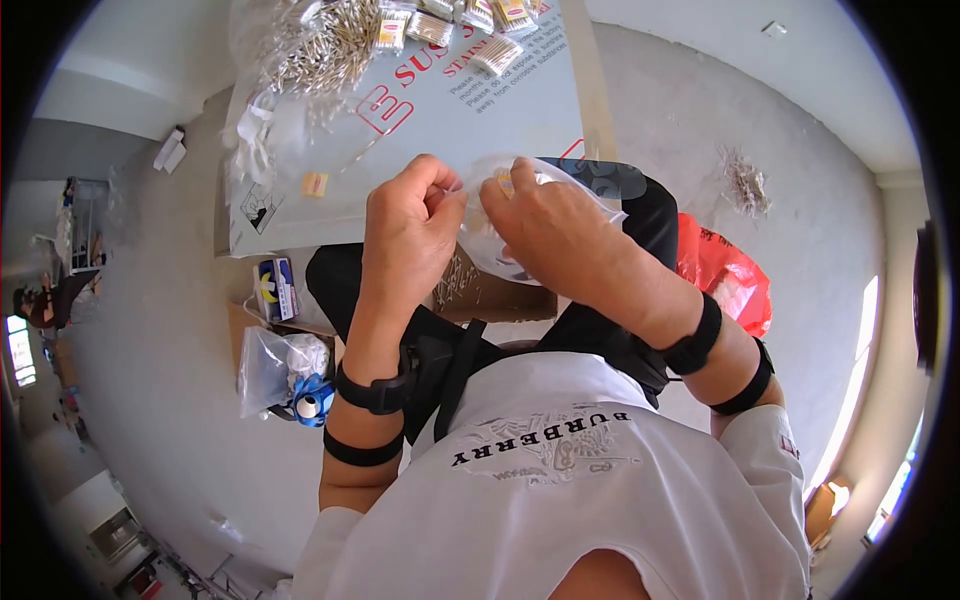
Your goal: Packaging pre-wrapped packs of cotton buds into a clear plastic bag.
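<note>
A clear plastic bag (482, 247) hangs between my hands, over my lap. My left hand (410, 225) is closed, its thumb and forefinger pinched at the bag's left edge. My right hand (550, 220) bends over the bag's mouth with its fingers curled down on the plastic. Beside those fingertips shows a bit of yellow and white, perhaps a small card; the fingers partly hide it. Beneath the bag, loose cotton swabs (457, 283) lie in an open cardboard box (515, 305).
On the grey printed sheet (400, 175) lie a heap of cotton swabs (325, 50), a bundled swab pack (495, 55), more packs and a small yellow card (315, 185). A red plastic bag (720, 265) stands right of my leg. At left sits a blue-white box (277, 288).
</note>
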`<action>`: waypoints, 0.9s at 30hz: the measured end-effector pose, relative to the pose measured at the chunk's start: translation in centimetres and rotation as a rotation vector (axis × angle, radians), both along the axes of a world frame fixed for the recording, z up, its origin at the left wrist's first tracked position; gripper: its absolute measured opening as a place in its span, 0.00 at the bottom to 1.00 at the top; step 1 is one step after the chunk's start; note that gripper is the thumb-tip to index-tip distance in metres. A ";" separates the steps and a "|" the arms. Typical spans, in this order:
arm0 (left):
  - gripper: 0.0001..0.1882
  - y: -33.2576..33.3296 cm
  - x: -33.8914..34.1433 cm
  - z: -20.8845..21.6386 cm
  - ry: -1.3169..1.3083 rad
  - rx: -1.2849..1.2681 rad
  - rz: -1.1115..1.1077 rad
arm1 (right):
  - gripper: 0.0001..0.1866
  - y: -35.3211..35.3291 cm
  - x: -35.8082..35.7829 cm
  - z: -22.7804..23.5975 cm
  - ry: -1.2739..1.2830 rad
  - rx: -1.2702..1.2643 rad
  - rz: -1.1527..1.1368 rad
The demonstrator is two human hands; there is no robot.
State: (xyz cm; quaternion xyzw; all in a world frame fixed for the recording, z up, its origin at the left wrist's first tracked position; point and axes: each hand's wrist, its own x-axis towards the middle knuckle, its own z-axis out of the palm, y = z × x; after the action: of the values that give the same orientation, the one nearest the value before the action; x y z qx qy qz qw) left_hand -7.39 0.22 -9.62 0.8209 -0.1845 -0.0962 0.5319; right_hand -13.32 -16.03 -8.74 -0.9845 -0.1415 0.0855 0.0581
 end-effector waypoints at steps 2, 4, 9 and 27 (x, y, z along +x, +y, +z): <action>0.02 0.1 -0.3 0.5 -0.029 -0.017 -0.015 | 0.28 -0.4 0.7 -1.1 0.003 0.096 0.012; 0.02 0.3 -0.4 0.4 -0.057 -0.036 -0.032 | 0.28 -0.3 0.9 -1.7 0.009 0.189 0.022; 0.02 0.2 -0.3 -0.5 -0.042 -0.085 -0.084 | 0.26 -0.7 1.5 -3.5 -0.008 0.672 -0.064; 0.02 -0.6 -0.2 0.6 -0.074 -0.111 -0.046 | 0.21 0.7 2.3 -6.0 -0.107 0.374 0.125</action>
State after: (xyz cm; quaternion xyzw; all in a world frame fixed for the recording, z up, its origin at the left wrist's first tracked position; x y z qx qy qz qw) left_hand -7.63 -0.38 -9.04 0.7886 -0.2277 -0.0676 0.5672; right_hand -11.03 -15.31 -14.76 -0.9490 -0.2185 0.0085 0.2270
